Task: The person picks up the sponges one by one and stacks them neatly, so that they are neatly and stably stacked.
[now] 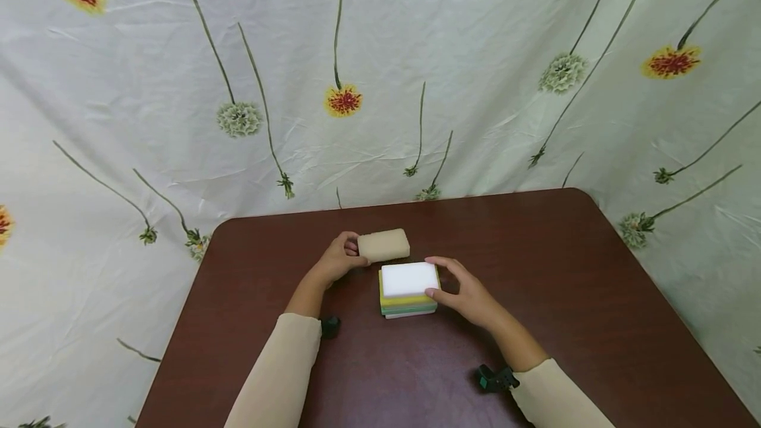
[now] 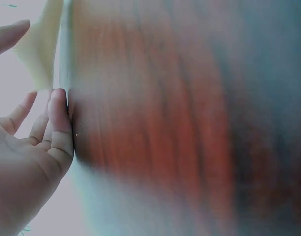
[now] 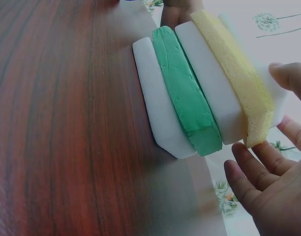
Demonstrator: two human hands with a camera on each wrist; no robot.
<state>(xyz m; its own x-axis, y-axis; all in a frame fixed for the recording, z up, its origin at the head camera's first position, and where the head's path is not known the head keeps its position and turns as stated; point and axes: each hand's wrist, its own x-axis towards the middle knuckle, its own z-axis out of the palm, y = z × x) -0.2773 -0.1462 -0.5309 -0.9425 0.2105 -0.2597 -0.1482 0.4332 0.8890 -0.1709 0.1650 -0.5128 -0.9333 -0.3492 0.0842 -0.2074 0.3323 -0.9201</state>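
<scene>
A beige sponge-like block [image 1: 384, 246] lies toward the table's far side. My left hand [image 1: 339, 259] holds its left end, thumb at the front corner and fingers behind; the left wrist view shows the pale block [image 2: 42, 49] blurred. Closer to me stands a stack of blocks. From the bottom up it has a white block [image 3: 160, 98], a green block [image 3: 187, 93], another white block [image 3: 209, 81], a yellow sponge [image 3: 239, 73] and a white top block [image 1: 410, 279]. My right hand [image 1: 470, 292] pinches the top block's right end between thumb and fingers.
The dark red-brown wooden table [image 1: 565, 283] has rounded far corners. Behind it and along its sides hangs a white floral cloth [image 1: 380, 150]. Each wrist carries a small black device, such as the right wrist camera [image 1: 496, 378].
</scene>
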